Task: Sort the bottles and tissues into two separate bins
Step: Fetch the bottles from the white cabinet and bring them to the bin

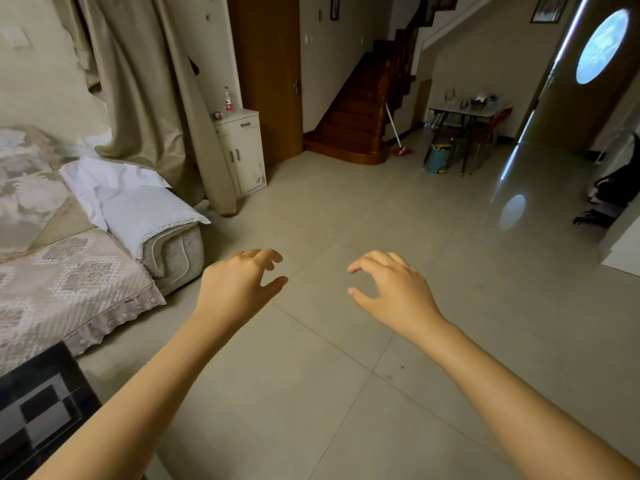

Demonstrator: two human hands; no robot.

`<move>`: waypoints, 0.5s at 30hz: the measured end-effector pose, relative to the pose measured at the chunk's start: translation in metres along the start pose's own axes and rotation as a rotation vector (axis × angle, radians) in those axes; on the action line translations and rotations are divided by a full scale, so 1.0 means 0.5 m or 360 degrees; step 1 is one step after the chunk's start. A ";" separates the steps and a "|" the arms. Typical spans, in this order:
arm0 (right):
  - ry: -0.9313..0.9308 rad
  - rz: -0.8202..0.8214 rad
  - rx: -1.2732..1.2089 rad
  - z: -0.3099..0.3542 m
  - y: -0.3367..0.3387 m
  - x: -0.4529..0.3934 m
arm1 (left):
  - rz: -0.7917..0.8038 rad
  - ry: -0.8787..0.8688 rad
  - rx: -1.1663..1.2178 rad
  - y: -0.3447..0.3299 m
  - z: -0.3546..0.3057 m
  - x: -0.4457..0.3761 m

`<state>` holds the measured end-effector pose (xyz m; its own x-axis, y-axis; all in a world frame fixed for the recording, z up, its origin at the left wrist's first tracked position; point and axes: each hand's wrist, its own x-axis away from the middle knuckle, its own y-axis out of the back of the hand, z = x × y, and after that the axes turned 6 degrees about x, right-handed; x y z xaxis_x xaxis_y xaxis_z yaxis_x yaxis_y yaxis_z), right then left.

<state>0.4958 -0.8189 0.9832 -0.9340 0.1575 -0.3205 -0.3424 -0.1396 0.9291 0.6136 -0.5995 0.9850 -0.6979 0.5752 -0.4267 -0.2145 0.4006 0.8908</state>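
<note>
Both hands hover over the tiled floor point(346, 393), empty: the left hand point(239, 285) and right hand point(394, 289) have fingers loosely curled, grasping nothing. Far off, 1 red-labelled bottle point(227, 98) stands on a white cabinet point(244, 150) beside the curtain point(149, 98).

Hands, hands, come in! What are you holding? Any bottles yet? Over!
Left hand and right hand empty, fingers loosely curled, over bare floor. One bottle far off on the white cabinet. No bins or tissues visible.
</note>
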 end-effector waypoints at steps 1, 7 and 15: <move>-0.0007 -0.0003 0.0005 -0.014 -0.005 -0.027 | 0.0000 -0.0003 0.0005 -0.010 0.004 -0.027; 0.0004 -0.0047 0.0030 -0.107 -0.051 -0.207 | 0.0008 -0.0026 -0.0019 -0.090 0.041 -0.200; 0.0112 -0.0078 -0.0051 -0.276 -0.144 -0.499 | 0.0018 0.0041 -0.0082 -0.213 0.086 -0.474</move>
<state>0.7394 -0.9833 0.9706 -0.9205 0.0960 -0.3787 -0.3899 -0.1646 0.9060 0.8312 -0.7479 0.9844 -0.7176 0.5608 -0.4130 -0.2407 0.3567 0.9027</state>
